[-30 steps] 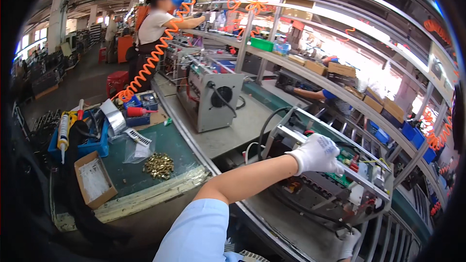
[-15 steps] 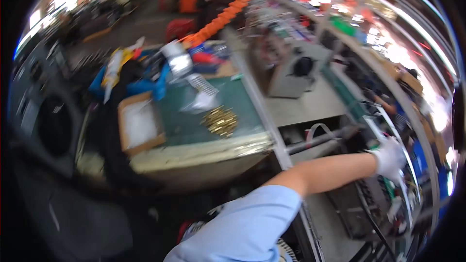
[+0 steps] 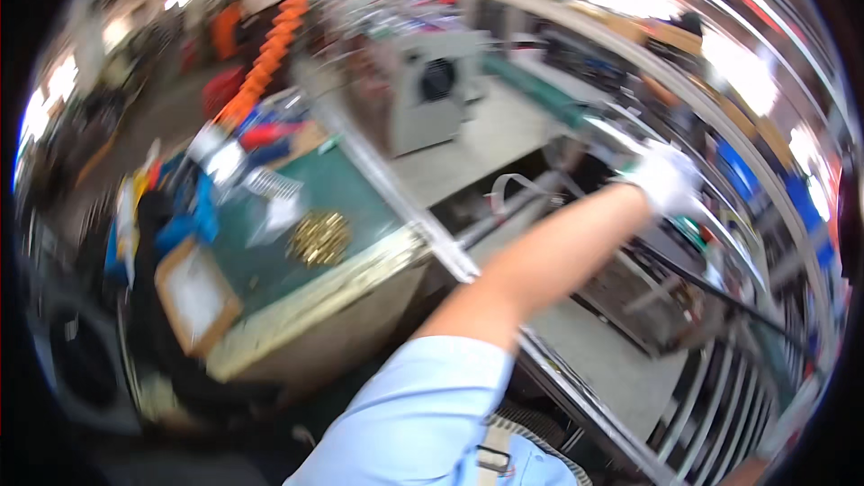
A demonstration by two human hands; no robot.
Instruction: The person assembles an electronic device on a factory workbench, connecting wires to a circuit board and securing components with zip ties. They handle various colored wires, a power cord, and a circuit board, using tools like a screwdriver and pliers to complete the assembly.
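Head view, heavily blurred. One arm in a light blue sleeve [image 3: 423, 414] reaches from the lower edge up to the right. Which arm it is I cannot tell for certain; it reads as the right. Right hand [image 3: 668, 180] wears a white glove and rests at a metal frame [image 3: 621, 139] on the conveyor line. Grip looks closed around a frame bar, but blur hides the fingers, so I cannot tell whether it holds anything. Left hand is out of view.

Frame sits on the far side of the line, right of centre, just beyond a grey machine box [image 3: 432, 94] with a round dark opening. Dark cables [image 3: 720, 292] run below the hand, near it.

To the left, well apart from the hand: a green tabletop [image 3: 360, 189] with a pile of small brass parts [image 3: 318, 238], a clear plastic bag [image 3: 274, 211] beside the pile, a flat cardboard tray [image 3: 196, 295] at the near left corner, and blue bins [image 3: 184, 220] behind. An orange coiled hose [image 3: 270, 45] hangs above the tabletop's far end. Rollers [image 3: 720, 405] show at lower right.
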